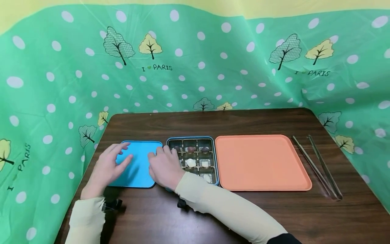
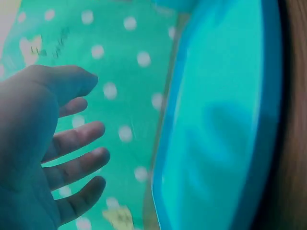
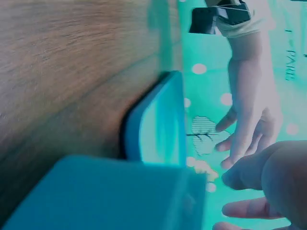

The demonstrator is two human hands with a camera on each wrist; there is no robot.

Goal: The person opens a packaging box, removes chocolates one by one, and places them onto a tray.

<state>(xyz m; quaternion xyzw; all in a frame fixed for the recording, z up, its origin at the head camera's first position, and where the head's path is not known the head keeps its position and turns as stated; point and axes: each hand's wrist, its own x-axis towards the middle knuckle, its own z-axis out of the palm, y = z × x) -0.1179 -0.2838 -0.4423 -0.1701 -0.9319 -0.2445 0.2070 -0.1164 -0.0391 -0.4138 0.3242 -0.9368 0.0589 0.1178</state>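
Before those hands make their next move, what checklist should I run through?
1. Left hand free: ok, fingers apart, nothing held.
2. Every compartment of the blue-rimmed rectangular box visible: not ok, right hand covers some.
3. Right hand off the box: cannot tell whether it touches.
4. Bright-blue shallow rectangular tray bare: ok where visible.
5. Flat orange rectangular tray bare: ok.
6. V-shaped silver metal tongs free: ok, untouched, beside the orange tray.

The blue tray (image 1: 141, 161) is plain, the green cloth (image 1: 210, 79) white-dotted.
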